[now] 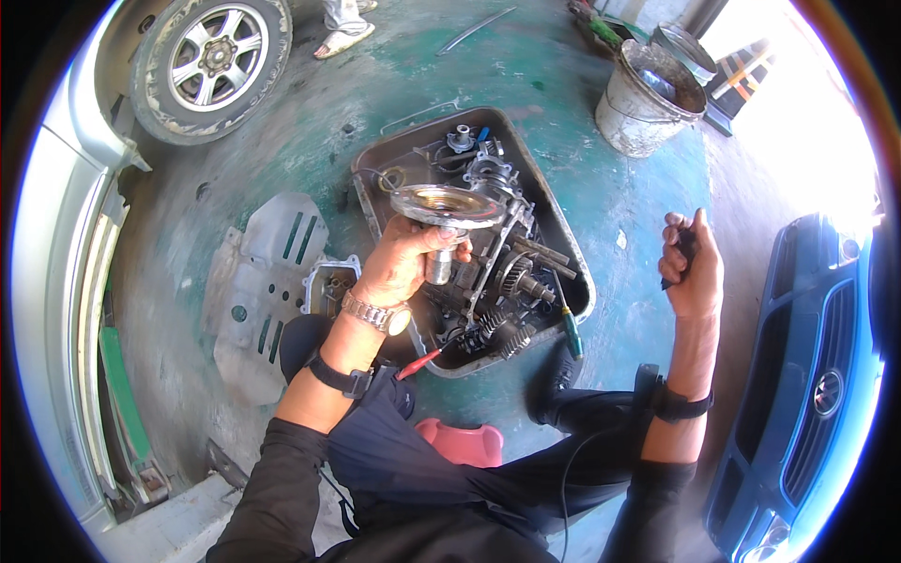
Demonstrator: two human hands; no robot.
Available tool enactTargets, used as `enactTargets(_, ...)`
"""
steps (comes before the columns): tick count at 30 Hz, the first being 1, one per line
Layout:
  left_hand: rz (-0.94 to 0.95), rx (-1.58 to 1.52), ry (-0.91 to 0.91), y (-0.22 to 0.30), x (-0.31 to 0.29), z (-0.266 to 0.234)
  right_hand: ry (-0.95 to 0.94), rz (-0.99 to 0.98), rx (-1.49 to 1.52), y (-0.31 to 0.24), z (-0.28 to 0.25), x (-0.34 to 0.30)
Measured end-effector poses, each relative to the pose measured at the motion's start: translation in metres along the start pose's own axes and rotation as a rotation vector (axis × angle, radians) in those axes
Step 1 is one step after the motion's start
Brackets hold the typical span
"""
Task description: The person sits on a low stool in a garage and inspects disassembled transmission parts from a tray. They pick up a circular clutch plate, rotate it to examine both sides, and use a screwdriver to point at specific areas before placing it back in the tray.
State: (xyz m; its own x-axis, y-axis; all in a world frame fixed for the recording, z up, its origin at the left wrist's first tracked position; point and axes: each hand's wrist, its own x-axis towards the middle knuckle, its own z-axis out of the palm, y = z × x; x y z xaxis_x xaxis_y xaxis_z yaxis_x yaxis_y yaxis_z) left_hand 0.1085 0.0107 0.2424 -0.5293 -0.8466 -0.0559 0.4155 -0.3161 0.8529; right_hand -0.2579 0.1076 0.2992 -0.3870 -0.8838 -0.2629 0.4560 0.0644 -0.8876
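My left hand (pixel 394 265) is closed around the stem of a flanged metal part (pixel 447 206), a round, oily disc on a short shaft, held up with the disc on top. It hangs over a large dark tray (pixel 582 272) full of greasy gearbox parts, among them a toothed gear (pixel 514 274). Out to the right, away from the tray, my right hand (pixel 696 274) is closed around a small dark thing (pixel 688 246) whose kind I cannot make out. A green-handled screwdriver (pixel 572 333) and a red-handled tool (pixel 419 364) lean on the tray's near rim.
Left of the tray lie a slotted metal plate (pixel 272 272) and a small metal housing (pixel 330 281). A dirty bucket (pixel 648 103) stands far right. A wheel (pixel 214 61), a blue car front (pixel 798 375), a pink stool (pixel 460 441) and another person's foot (pixel 343 40) are around.
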Motion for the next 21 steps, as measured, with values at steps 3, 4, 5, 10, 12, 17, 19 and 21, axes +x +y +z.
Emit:
enactTargets(3,0.013,-0.007,-0.033,0.000,0.002,-0.004,0.083,-0.125,0.102,-0.019,-0.034,0.011)
enactTargets(4,0.015,-0.015,-0.042,-0.001,0.002,-0.005,0.108,-0.187,0.154,-0.024,-0.046,0.015)
enactTargets(5,0.029,-0.044,-0.012,-0.002,0.001,-0.005,0.186,-0.157,0.196,-0.029,-0.058,0.018)
enactTargets(10,0.018,-0.045,-0.043,-0.001,0.002,-0.009,0.350,-0.021,0.081,-0.012,-0.086,0.034)
enactTargets(12,0.029,-0.047,-0.035,-0.003,0.003,-0.009,0.309,-0.027,0.086,-0.008,-0.087,0.040)
enactTargets(17,0.000,-0.030,-0.047,-0.006,0.006,-0.008,0.320,0.010,0.079,-0.005,-0.086,0.049)
enactTargets(19,0.001,-0.023,-0.065,-0.006,0.007,-0.008,0.338,0.006,0.048,-0.003,-0.086,0.050)
enactTargets(21,-0.005,-0.027,-0.045,-0.007,0.007,-0.008,0.347,0.008,0.029,-0.001,-0.085,0.050)
